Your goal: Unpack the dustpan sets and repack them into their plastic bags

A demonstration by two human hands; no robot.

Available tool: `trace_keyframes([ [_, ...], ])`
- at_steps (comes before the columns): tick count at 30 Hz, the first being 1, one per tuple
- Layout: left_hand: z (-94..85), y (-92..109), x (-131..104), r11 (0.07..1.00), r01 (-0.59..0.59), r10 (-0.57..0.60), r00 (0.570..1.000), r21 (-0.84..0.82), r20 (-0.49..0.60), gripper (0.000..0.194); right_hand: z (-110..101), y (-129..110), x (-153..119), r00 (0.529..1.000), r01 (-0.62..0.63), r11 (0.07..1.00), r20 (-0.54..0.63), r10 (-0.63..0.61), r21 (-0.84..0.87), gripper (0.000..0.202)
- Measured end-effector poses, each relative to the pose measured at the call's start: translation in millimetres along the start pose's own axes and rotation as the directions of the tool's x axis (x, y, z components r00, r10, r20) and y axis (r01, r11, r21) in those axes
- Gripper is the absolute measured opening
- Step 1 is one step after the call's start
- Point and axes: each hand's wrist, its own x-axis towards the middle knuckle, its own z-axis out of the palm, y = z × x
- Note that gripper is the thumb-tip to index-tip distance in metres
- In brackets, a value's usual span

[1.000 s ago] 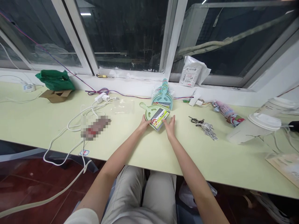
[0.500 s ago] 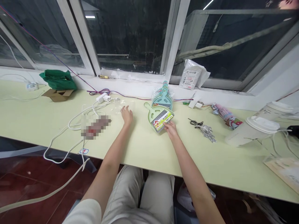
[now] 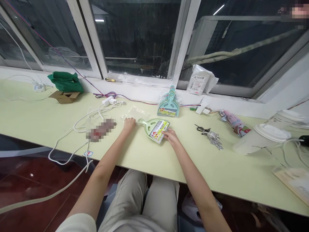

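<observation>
A green dustpan-and-brush set point(image 3: 154, 129) with a printed label is just above the table, its handle pointing left. My right hand point(image 3: 171, 136) grips its lower right edge at the label. My left hand point(image 3: 129, 123) has its fingers curled together at the near edge of a clear plastic bag point(image 3: 135, 112); its fingertips seem to hold the film. Behind the green set, a stack of similar dustpan sets point(image 3: 169, 103), with a blue-green one in front, leans against the wall below the window.
On the pale green table point(image 3: 188, 161) are white cables point(image 3: 72, 129) and a blurred-out object at the left, keys point(image 3: 212, 137), a folded umbrella point(image 3: 234, 122) and paper cups point(image 3: 263, 138) at the right. A green bag point(image 3: 65, 82) sits on a cardboard box point(image 3: 64, 96).
The green set has moved left and toward me in my right hand, uncovering the stack's front. My left hand has closed from spread fingers, and the clear bag has shifted right. The view has shifted slightly.
</observation>
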Motion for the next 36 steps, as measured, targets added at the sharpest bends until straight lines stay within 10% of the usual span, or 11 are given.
trace_keyframes([
  [9, -3.6, 34.6, -8.9, 0.970, -0.106, 0.060, 0.976, -0.218, -0.207, 0.032, 0.3, 2.0, 3.3, 0.991, 0.071, 0.994, -0.121, -0.061, 0.081, 0.026],
  [17, -23.7, 80.1, -30.7, 0.606, -0.388, 0.123, 0.908, -0.695, -0.400, 0.004, 5.4, 2.6, -1.5, 0.970, 0.217, 0.965, -0.148, -0.195, 0.149, 0.028],
  [21, -27.2, 97.3, -39.7, 0.633, -0.289, -0.129, 0.875, -0.719, -0.466, 0.044, 7.6, -1.0, -3.0, 0.960, 0.267, 0.945, -0.135, -0.245, 0.186, 0.033],
  [25, -17.0, 108.0, -28.3, 0.156, -0.174, -0.438, 0.870, -0.972, -0.226, 0.082, 8.9, -4.7, -6.1, 0.949, 0.310, 0.935, -0.119, -0.292, 0.175, 0.037],
  [29, -1.5, 117.8, -14.0, -0.247, 0.074, -0.081, 0.992, -0.966, 0.096, 0.068, 6.8, -8.5, -7.5, 0.943, 0.324, 0.930, -0.134, -0.304, 0.171, 0.037],
  [36, 3.5, 140.4, -19.2, -0.184, 0.254, 0.336, 0.924, -0.950, 0.182, 0.041, -1.9, -16.8, -4.9, 0.889, 0.408, 0.909, -0.265, -0.374, 0.085, 0.038],
])
